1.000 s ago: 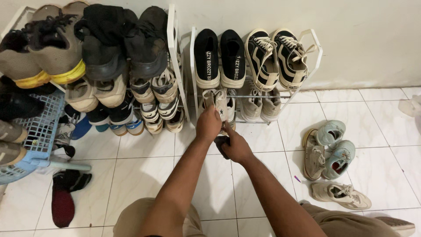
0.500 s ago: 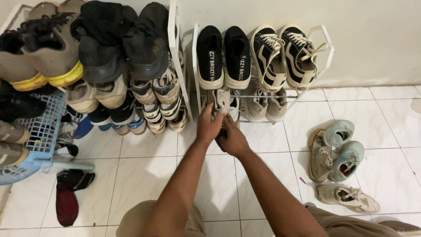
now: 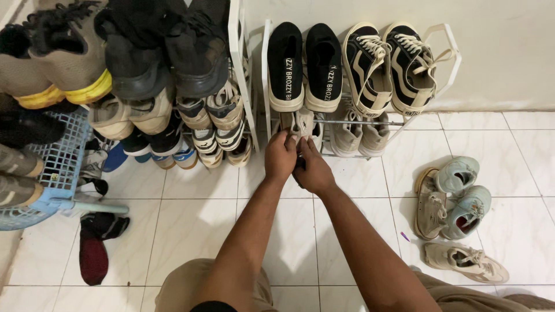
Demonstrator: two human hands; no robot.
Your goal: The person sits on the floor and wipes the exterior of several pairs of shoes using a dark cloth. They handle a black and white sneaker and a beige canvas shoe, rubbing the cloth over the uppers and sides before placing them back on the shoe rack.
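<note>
Beige sneaker (image 3: pixel 300 124) sitting on the lower rail of the white shoe rack (image 3: pixel 266 75), right under the black slip-ons (image 3: pixel 304 65). Left hand (image 3: pixel 281 157) clamped on its heel end, right hand (image 3: pixel 314 169) pressed up beside it, fingers curled around something dark that's too hidden to make out. Black-and-cream lace-ups (image 3: pixel 393 66) on the top rail further right, two more beige shoes (image 3: pixel 358 134) below them. Over left, crammed second rack (image 3: pixel 144 86) and a blue basket (image 3: pixel 55 173). Out on the tiled floor (image 3: pixel 191 231): dark sock (image 3: pixel 95 248) left, loose pale sneakers (image 3: pixel 457 214) right.
</note>
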